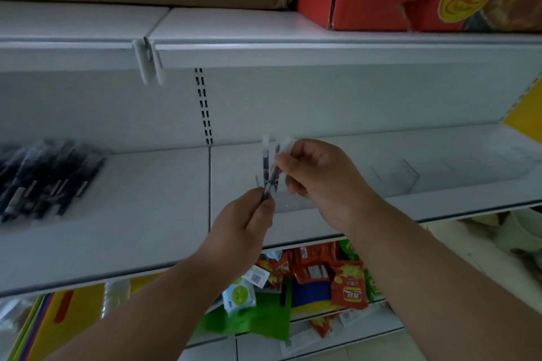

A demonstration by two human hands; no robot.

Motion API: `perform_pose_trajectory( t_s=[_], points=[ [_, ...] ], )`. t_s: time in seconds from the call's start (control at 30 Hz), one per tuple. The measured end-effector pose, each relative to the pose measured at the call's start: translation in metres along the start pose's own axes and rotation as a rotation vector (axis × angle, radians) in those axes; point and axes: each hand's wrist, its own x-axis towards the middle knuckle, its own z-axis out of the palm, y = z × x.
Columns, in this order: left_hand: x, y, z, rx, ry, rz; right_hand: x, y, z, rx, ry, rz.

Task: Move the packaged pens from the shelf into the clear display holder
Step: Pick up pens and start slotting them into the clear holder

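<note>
Holding two packaged pens (270,168) up over the middle of the white shelf (146,214), the person has both hands closed on them: the left hand (243,226) pinches the lower ends between thumb and fingertips, while the right hand (319,182) curls its fingers round the pale upper ends. The pens cross each other slightly, so the pair looks not yet squared up; motion blur hides finer detail of the wrapping. The rest of the stock, a dark stack of packaged pens (47,179), lies near the left end of the shelf, well apart from the hands. The clear display holder (393,176) stands toward the right end of the shelf, faint against the white surface, with only its edges showing. The step in hand appears to be carrying this pair across to the holder. To do it well, the person would probably first bring the two pens parallel, letting the right hand steady the tops while the left keeps its pinch, then move them rightward along the shelf and lower them into the holder's opening. Because the holder is transparent and hard to read, its rim could easily be knocked, so a slow approach from above seems wiser than a sideways push. Slippery wrapping may let a pen slide out of a loose pinch.
</note>
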Motion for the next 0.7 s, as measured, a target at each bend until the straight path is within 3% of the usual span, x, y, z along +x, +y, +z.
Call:
perform_pose_trajectory(
  t_s=[0.1,0.2,0.27,0.43,0.53,0.7],
  points=[
    [0.001,0.004,-0.004,0.191,0.145,0.007,0.008,-0.004,-0.015,0.073,0.177,-0.031],
    [0.003,0.009,-0.014,0.466,0.356,0.052,0.023,-0.003,-0.043,-0.035,0.393,-0.11],
    [0.006,0.007,-0.011,0.601,0.369,0.137,0.033,-0.003,-0.054,-0.122,0.433,-0.165],
    [0.012,-0.011,0.016,0.869,0.253,0.309,0.045,0.005,-0.042,-0.248,0.275,-0.256],
    [0.011,-0.017,0.022,1.028,0.206,0.269,0.049,0.011,-0.038,-0.335,0.206,-0.327],
    [0.01,-0.018,0.027,1.052,0.204,0.195,0.053,0.011,-0.044,-0.451,0.15,-0.446]
  ],
)
